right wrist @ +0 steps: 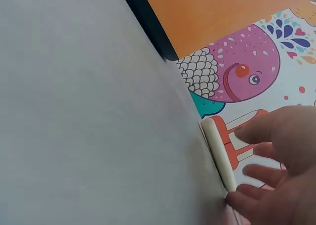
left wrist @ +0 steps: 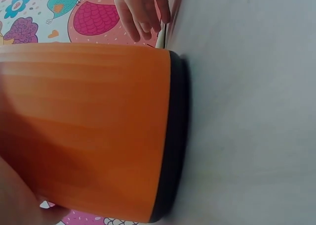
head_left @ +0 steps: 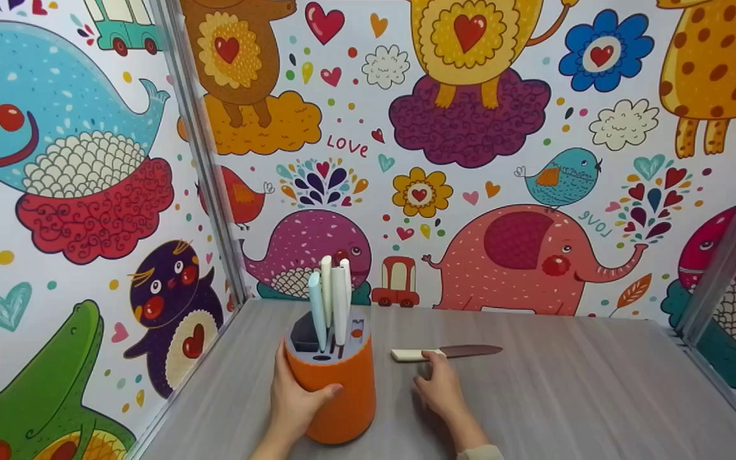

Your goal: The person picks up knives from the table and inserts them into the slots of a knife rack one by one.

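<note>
An orange, rounded knife block (head_left: 342,396) with a grey top stands upright on the table, several white and pale blue handles (head_left: 339,306) rising from its slots. My left hand (head_left: 296,402) grips it from the left side, thumb across the front; the far fingers are hidden behind it. To the right lies a knife (head_left: 409,354) with a cream handle, its dark blade pointing right. Over that handle is my right hand (head_left: 439,386), a fingertip at the handle near the blade. In the right wrist view the fingers (right wrist: 266,175) spread loosely beside the handle (right wrist: 218,151).
The grey wood-grain table (head_left: 572,396) reaches back to a wall (head_left: 355,179) printed with cartoon animals. A side panel with similar prints stands at the left, another at the right. Metal posts (head_left: 205,160) mark the corners.
</note>
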Motion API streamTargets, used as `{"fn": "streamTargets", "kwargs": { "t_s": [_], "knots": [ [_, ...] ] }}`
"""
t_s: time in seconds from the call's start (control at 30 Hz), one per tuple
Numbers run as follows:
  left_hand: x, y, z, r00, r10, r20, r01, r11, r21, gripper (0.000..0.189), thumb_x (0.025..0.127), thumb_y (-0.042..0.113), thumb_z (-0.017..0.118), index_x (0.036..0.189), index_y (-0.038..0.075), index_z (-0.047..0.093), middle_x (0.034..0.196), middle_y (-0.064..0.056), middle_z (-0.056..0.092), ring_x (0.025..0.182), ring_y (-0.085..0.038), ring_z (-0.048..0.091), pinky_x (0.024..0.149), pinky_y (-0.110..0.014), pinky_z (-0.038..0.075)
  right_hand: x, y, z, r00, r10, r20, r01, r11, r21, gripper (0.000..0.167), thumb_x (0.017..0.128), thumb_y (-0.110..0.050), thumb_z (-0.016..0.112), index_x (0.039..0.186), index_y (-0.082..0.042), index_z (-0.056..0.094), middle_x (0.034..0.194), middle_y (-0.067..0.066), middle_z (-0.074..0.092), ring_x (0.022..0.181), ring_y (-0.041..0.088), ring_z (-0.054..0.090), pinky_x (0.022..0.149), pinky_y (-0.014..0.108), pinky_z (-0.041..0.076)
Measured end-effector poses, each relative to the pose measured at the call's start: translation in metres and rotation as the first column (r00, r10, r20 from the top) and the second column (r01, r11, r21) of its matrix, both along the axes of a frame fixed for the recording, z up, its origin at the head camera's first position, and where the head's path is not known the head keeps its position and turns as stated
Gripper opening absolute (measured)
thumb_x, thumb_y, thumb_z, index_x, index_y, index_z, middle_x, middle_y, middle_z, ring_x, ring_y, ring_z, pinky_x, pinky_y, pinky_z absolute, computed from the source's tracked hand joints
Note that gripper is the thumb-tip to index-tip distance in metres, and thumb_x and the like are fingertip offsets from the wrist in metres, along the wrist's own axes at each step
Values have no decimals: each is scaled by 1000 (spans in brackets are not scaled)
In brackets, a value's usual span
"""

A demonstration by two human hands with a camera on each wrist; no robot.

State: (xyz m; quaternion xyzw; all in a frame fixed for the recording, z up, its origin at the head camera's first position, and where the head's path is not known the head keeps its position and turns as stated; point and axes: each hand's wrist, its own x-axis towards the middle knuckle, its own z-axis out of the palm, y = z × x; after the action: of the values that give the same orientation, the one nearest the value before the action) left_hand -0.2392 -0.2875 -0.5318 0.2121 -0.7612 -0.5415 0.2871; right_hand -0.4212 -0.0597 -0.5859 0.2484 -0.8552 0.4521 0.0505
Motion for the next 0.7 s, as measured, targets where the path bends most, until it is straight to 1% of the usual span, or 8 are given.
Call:
{"fn": "streamTargets", "kwargs": {
  "t_s": [0.17, 0.23, 0.3, 0.4, 0.5, 0.63, 0.7],
  "knots": [
    [2, 3, 1, 1000, -2, 3, 2, 1000, 12, 132, 74, 56, 95, 169, 21, 10, 166, -16, 38, 142, -38, 47, 125, -67, 35, -7, 1, 4, 998, 58, 24, -60, 994, 93, 61, 91, -7, 79, 147, 5, 56, 154, 37, 49, 145, 55, 46, 117, 70, 41],
    [1, 4, 1, 1000, -7, 2, 7, 1000, 18, 132, 74, 56, 95, 169, 21, 10, 166, -16, 37, 143, -38, 47, 125, -66, 34, -10, 3, 5, 996, 77, 38, -82, 987, 138, 64, 91, -6, 79, 149, 5, 54, 156, 37, 48, 148, 56, 42, 119, 70, 38],
    [-1, 6, 1, 1000, -9, -2, 9, 1000, 15, 132, 74, 55, 95, 169, 21, 11, 167, -17, 37, 143, -38, 47, 126, -66, 33, -12, 6, 6, 996, 82, 30, -86, 980, 179, 64, 90, -5, 79, 148, 6, 54, 154, 37, 49, 148, 56, 42, 119, 70, 37],
    [-3, 7, 0, 1000, -4, -10, 4, 1000, 14, 131, 74, 53, 96, 169, 20, 12, 167, -17, 37, 143, -38, 46, 126, -66, 33, -15, 9, 8, 997, 69, -25, -61, 970, 236, 57, 88, 0, 78, 141, 7, 60, 145, 34, 58, 140, 56, 50, 116, 67, 43],
    [-3, 7, 0, 1000, 3, -11, -3, 1000, 12, 130, 75, 53, 95, 169, 20, 12, 167, -17, 36, 143, -38, 46, 126, -66, 33, -15, 9, 11, 992, 34, -117, 1, 958, 286, 43, 86, 7, 74, 128, 6, 68, 129, 30, 65, 125, 55, 58, 107, 65, 51],
    [-1, 6, 0, 1000, 17, 2, -17, 1000, 3, 131, 75, 55, 95, 169, 18, 11, 167, -18, 36, 143, -39, 46, 126, -67, 33, -10, 6, 11, 978, -11, -210, 89, 926, 366, 24, 86, 8, 72, 106, -1, 79, 106, 21, 70, 103, 46, 64, 93, 58, 57],
    [0, 4, 0, 1000, 24, 7, -24, 1000, -1, 132, 74, 55, 95, 169, 17, 11, 167, -18, 35, 144, -39, 46, 126, -67, 32, -6, 3, 11, 974, -16, -227, 108, 910, 401, 16, 87, 5, 74, 97, -5, 81, 98, 16, 69, 95, 40, 63, 85, 54, 58]
  ]
}}
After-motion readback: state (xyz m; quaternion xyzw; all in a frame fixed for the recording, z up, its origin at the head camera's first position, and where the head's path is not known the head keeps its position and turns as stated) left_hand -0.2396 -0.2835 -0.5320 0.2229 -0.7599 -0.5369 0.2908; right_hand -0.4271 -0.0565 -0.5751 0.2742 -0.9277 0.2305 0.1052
